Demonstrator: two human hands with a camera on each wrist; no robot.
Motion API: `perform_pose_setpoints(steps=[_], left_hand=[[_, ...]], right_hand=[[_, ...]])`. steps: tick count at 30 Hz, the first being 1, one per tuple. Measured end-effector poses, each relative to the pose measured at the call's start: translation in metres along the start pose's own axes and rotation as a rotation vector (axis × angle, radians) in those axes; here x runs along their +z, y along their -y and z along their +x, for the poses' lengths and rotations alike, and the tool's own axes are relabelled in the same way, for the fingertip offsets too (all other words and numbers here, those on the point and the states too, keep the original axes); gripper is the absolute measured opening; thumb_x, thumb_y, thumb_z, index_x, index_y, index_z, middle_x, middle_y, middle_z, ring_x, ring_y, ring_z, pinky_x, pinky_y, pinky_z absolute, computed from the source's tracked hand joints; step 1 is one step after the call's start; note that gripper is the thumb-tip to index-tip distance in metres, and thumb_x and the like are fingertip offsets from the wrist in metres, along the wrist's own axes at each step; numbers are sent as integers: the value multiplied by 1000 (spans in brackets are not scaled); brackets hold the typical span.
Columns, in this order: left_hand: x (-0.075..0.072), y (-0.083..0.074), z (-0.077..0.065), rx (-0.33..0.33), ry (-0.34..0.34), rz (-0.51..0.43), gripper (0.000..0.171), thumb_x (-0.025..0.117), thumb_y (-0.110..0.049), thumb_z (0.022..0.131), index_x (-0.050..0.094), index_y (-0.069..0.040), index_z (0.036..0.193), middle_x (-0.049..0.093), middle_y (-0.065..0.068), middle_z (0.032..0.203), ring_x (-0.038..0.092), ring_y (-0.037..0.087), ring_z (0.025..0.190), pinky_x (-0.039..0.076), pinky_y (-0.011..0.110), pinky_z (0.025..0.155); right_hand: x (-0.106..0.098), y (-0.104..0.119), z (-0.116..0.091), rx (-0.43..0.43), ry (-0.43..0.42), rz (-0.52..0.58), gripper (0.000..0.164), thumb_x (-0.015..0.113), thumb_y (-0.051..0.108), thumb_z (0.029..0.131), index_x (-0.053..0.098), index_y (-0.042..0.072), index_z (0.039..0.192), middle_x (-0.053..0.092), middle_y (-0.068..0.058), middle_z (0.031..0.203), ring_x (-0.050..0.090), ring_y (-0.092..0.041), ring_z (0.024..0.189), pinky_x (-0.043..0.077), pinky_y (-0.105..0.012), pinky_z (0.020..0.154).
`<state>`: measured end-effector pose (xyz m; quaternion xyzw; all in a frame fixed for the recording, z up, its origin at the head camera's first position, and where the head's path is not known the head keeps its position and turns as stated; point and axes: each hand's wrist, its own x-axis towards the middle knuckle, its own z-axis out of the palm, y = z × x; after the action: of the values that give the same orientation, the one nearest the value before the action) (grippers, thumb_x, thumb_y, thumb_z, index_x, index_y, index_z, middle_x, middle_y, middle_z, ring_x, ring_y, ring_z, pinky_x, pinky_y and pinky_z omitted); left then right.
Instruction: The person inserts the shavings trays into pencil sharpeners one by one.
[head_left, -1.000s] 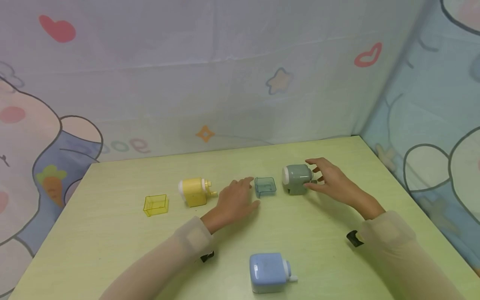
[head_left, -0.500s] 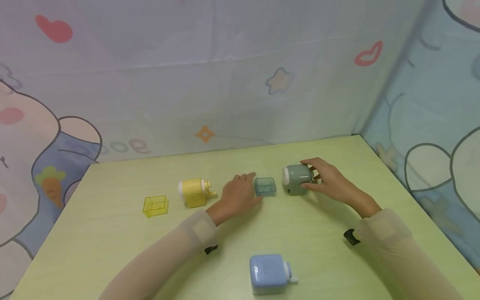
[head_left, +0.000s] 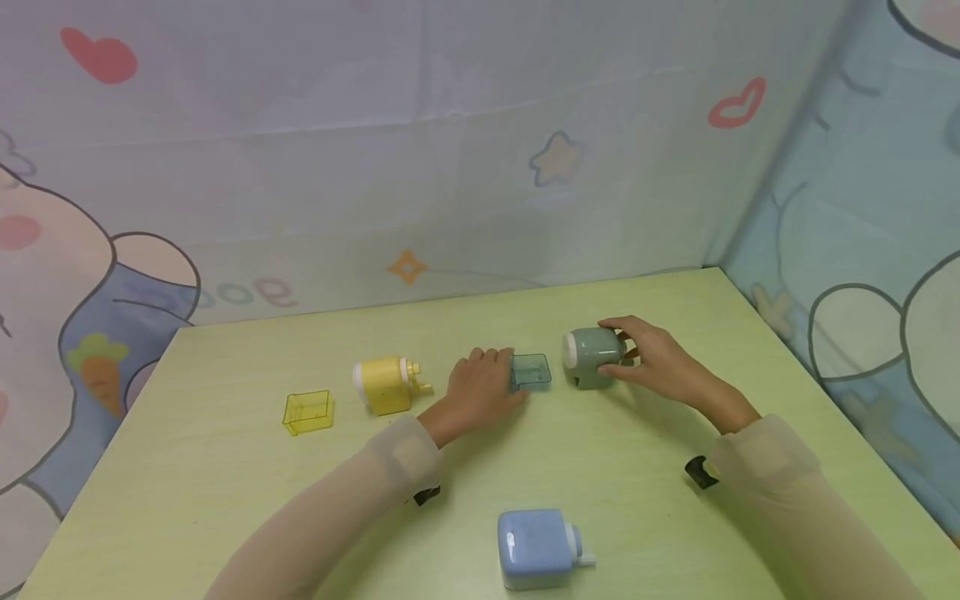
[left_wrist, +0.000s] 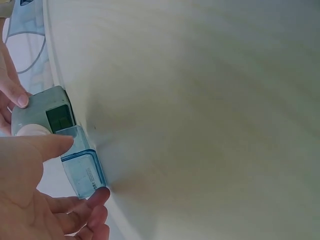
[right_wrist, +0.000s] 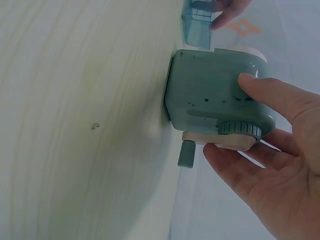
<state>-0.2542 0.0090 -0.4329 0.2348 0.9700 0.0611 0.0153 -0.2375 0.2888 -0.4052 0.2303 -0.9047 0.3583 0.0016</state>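
Note:
My left hand (head_left: 478,393) has its thumb and fingers on either side of a clear blue shavings drawer (head_left: 532,372) that lies on the table. In the left wrist view, the thumb overlaps one end of the drawer (left_wrist: 82,172) and a fingertip meets the other end. To the right, my right hand (head_left: 660,364) grips a green hand-crank pencil sharpener (head_left: 595,357) around its crank end. The right wrist view has the thumb on the body of the sharpener (right_wrist: 205,90) and fingers by its crank. A dark opening shows in its side in the left wrist view.
A yellow crank sharpener (head_left: 387,385) stands left of my left hand, with a clear yellow drawer (head_left: 308,412) farther left. Near the front is a blue sharpener (head_left: 534,547). A printed cloth backdrop (head_left: 480,167) rises behind the table (head_left: 187,492).
My left hand has moved slightly right, its fingers coming onto the blue drawer. My right hand has moved left and its fingers have come onto the green sharpener. The sharpeners have stayed put.

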Motion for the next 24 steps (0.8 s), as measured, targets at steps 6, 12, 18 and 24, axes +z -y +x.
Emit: perform_pose_setpoints(steps=[6, 12, 18, 24], left_hand=[[2, 1, 1, 7, -9, 4, 67, 60, -50, 97, 47, -6, 146, 61, 9, 129, 55, 26, 110, 47, 40, 87], [5, 1, 4, 38, -31, 28, 65, 61, -50, 97, 49, -7, 144, 63, 9, 125, 55, 25, 106, 47, 39, 86], [7, -2, 6, 45, -39, 31, 65, 61, -51, 97, 49, -7, 144, 64, 9, 125, 56, 24, 106, 47, 38, 86], [9, -8, 6, 53, -47, 23, 65, 62, -50, 96, 50, -7, 143, 64, 8, 123, 56, 24, 104, 48, 37, 84]], right_hand=[[0, 0, 0, 12, 7, 7, 64, 74, 10, 91, 40, -9, 143, 51, -26, 132, 59, -43, 109, 50, -55, 86], [-1, 1, 0, 24, 14, 14, 64, 73, 7, 91, 40, -9, 143, 51, -27, 132, 60, -43, 106, 51, -54, 85], [-2, 3, 1, 23, 19, 25, 62, 72, 8, 92, 39, -10, 142, 50, -28, 132, 60, -44, 106, 51, -53, 87], [-2, 4, 2, 29, 24, 27, 62, 72, 6, 92, 40, -9, 142, 50, -27, 132, 60, -43, 105, 52, -50, 86]])
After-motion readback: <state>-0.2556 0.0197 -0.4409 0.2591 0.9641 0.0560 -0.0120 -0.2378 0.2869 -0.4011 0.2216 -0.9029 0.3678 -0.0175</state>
